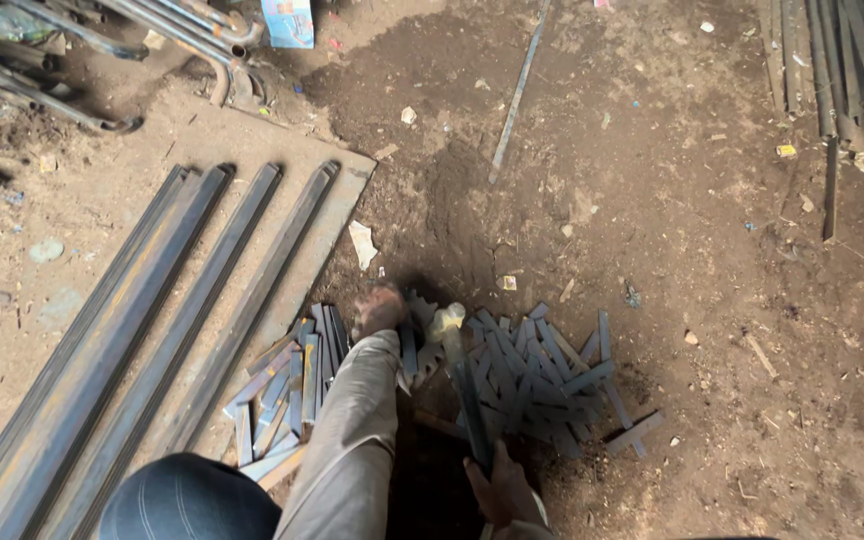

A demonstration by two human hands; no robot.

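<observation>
1. Right hand: I have it clenched around the lower end of a long dark metal-looking bar with a pale, lumpy tip. The bar runs away from me, and its pale end rests at the near edge of the heap.
2. Left hand: it reaches out from a beige sleeve and lies on the top edge of the heap. I cannot tell whether the fingers are closed on a piece or only resting there.
3. Work pieces: the short flat grey steel strips lie criss-crossed on the brown earth floor, directly ahead and between both hands. A second, flatter batch of the same strips lies just left of my sleeve.
4. Surroundings: long dark square steel tubes lie side by side on a dusty flat board to the left. A thin straight rod lies farther off on the floor.
5. Technique, as I judge it:
   - Keep the right-hand grip firm and low on the bar so that the tip stays controlled.
   - Keep the left fingers clear of the bar tip, which sits just beside them.
   - Handle the strips by their flat faces, since the cut ends are probably sharp.
   - Keep the two batches apart so that they do not mix.
</observation>
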